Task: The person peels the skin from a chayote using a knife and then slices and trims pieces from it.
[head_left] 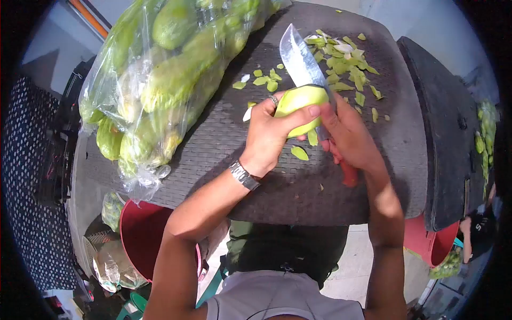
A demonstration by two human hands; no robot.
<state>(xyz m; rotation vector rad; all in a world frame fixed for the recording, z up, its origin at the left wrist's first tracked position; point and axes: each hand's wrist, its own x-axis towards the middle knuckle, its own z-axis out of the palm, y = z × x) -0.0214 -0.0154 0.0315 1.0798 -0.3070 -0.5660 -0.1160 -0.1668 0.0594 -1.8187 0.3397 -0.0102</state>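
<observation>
My left hand (269,128), wearing a ring and a metal watch, is wrapped round a pale green oval vegetable (301,104) that looks like a chayote, its surface smooth and partly peeled. A knife (298,58) with a broad, shiny blade points away from me, its blade lying along the vegetable's right side. Closed on that knife is my right hand (349,130); the end of a red handle shows below the fingers. The right thumb presses close to the left thumb on the vegetable. Thin green peelings (344,64) lie scattered beyond and around the hands.
A large clear plastic bag (160,90) full of green vegetables covers the table's left side. The dark woven-pattern tabletop (213,181) has a rounded edge. Red tubs (141,234) stand below on both sides. Another dark surface (442,133) adjoins at right, with a person's sleeve (482,232) beyond.
</observation>
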